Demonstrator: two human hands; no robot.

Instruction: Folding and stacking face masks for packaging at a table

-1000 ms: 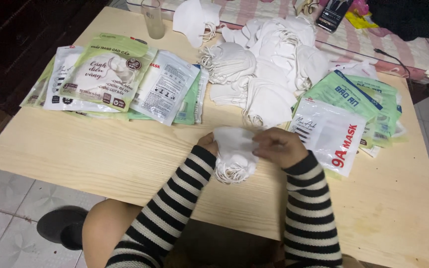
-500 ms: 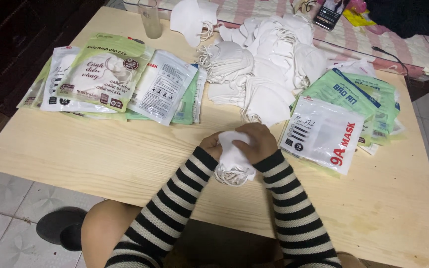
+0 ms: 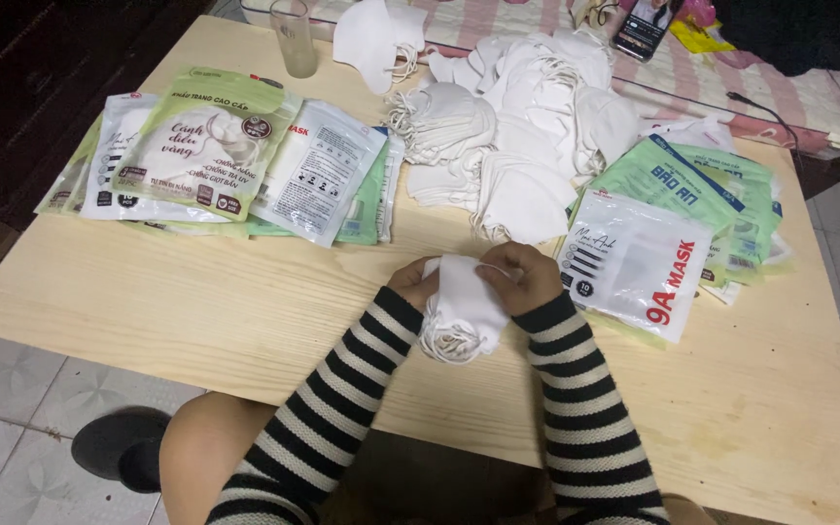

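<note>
Both of my hands hold a small stack of white face masks [image 3: 461,313] over the near middle of the wooden table [image 3: 196,311]. My left hand [image 3: 412,284] grips the stack's left side. My right hand [image 3: 519,277] pinches its top right edge. The masks' ear loops hang bunched below the stack. Striped black-and-white sleeves cover both forearms.
A big pile of loose white masks [image 3: 517,126] lies at the far middle. Printed mask packets lie fanned out at the left [image 3: 216,156] and stacked at the right [image 3: 653,243]. A clear glass [image 3: 294,37] stands at the far edge, and a phone [image 3: 644,24] rests on a striped cloth beyond.
My right hand has moved left onto the mask stack, closing against my left hand. The stack has stayed in about the same place on the table.
</note>
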